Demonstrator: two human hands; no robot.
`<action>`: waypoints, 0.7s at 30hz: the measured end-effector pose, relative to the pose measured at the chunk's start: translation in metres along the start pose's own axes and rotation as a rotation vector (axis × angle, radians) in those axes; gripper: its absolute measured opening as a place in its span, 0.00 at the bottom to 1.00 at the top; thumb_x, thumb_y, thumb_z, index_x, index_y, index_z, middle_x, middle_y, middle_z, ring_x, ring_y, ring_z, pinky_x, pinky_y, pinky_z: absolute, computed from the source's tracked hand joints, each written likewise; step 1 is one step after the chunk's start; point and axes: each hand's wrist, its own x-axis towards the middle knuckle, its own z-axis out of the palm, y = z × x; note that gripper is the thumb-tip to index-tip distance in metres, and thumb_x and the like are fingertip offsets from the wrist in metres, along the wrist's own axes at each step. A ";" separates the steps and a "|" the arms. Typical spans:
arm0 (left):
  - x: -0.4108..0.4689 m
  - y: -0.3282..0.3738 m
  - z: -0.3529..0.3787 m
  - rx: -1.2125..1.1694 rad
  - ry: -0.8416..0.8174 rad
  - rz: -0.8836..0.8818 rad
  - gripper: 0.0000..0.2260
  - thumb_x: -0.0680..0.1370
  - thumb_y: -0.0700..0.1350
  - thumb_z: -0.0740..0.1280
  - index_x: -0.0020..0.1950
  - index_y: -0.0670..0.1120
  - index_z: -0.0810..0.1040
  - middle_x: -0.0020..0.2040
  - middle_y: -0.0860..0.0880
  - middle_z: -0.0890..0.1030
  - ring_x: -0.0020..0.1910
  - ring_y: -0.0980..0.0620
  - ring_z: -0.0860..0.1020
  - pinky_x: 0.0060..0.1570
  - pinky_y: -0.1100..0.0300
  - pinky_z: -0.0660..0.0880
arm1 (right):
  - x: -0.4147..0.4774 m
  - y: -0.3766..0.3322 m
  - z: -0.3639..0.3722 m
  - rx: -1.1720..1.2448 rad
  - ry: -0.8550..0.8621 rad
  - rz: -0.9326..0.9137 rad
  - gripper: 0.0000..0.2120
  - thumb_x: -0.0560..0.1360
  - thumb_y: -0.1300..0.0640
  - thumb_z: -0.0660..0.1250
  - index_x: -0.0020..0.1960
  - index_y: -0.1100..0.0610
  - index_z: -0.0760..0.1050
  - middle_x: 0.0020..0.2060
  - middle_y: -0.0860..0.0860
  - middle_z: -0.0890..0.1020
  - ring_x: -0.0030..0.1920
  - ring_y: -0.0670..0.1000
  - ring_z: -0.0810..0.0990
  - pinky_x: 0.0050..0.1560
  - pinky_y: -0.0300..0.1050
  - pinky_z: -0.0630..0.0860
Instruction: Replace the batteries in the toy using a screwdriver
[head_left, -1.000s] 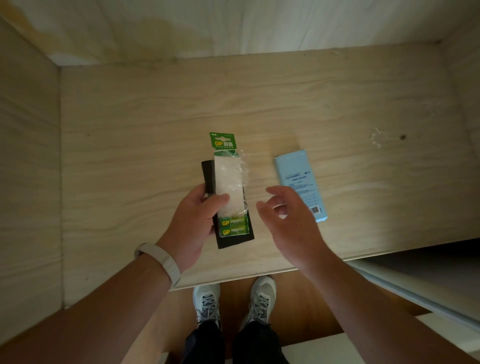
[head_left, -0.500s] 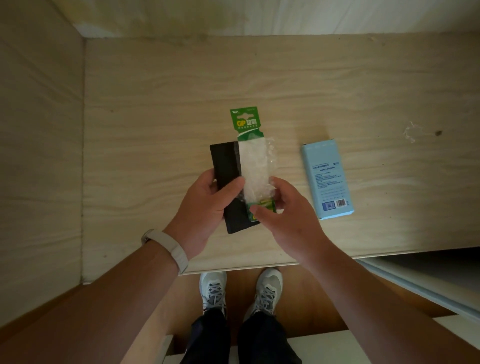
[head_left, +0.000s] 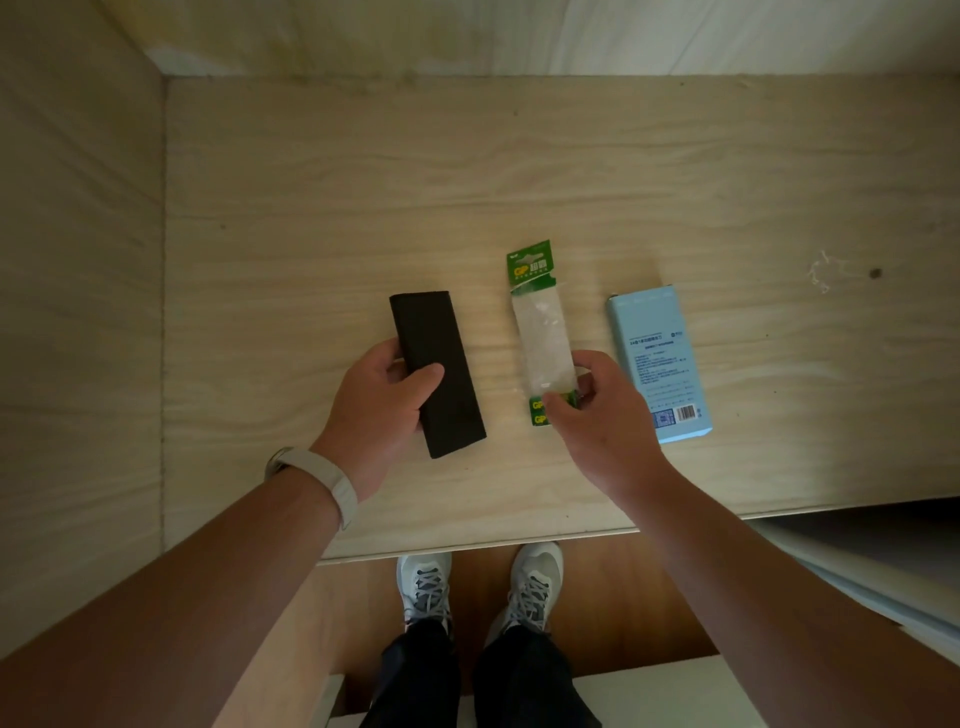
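We see the left hand (head_left: 382, 400) gripping a flat black slab (head_left: 441, 358) by its long edges, thumb across the top face and the fingers (head_left: 387, 353) curled round the far side. The slab bears no writing we can make out, and we cannot tell whether it rests on the pale wooden tabletop (head_left: 311, 208) or is held just above it. Just beside it, apart from it, the battery pack (head_left: 543, 332) lies lengthwise. Its green header card at the far end reads "GP" in yellow beside white characters too small for us to read. Below the card a clear, mostly empty plastic sleeve runs down to green cells printed "GP" at the near end. The right hand (head_left: 602, 421) pinches that near end, thumb and fingers closed on the cells. To the right, near the pack but not touching it, a light blue box (head_left: 657, 358) lies flat on the tabletop. It carries lines of small print we cannot read, with a barcode and a square code near its close end. A pale wristband (head_left: 324, 480) wraps the left wrist.
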 end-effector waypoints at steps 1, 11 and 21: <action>0.001 -0.001 -0.001 0.002 0.008 0.002 0.10 0.80 0.41 0.70 0.56 0.56 0.79 0.49 0.54 0.87 0.48 0.54 0.86 0.39 0.60 0.82 | -0.001 0.002 0.000 -0.023 0.016 -0.015 0.14 0.72 0.54 0.71 0.56 0.45 0.74 0.37 0.42 0.81 0.35 0.37 0.78 0.30 0.29 0.71; 0.004 -0.014 0.004 0.537 0.239 0.264 0.11 0.77 0.45 0.73 0.58 0.51 0.77 0.44 0.58 0.81 0.41 0.63 0.80 0.33 0.74 0.75 | -0.004 0.014 0.008 -0.278 0.098 -0.087 0.09 0.75 0.52 0.67 0.54 0.53 0.75 0.45 0.48 0.73 0.44 0.50 0.74 0.44 0.47 0.72; -0.005 -0.005 -0.002 0.722 0.296 0.277 0.15 0.78 0.48 0.72 0.62 0.47 0.77 0.44 0.50 0.81 0.41 0.54 0.79 0.37 0.67 0.69 | -0.013 0.007 -0.011 -0.357 0.018 -0.094 0.16 0.78 0.47 0.62 0.64 0.51 0.72 0.53 0.49 0.73 0.52 0.52 0.74 0.46 0.48 0.73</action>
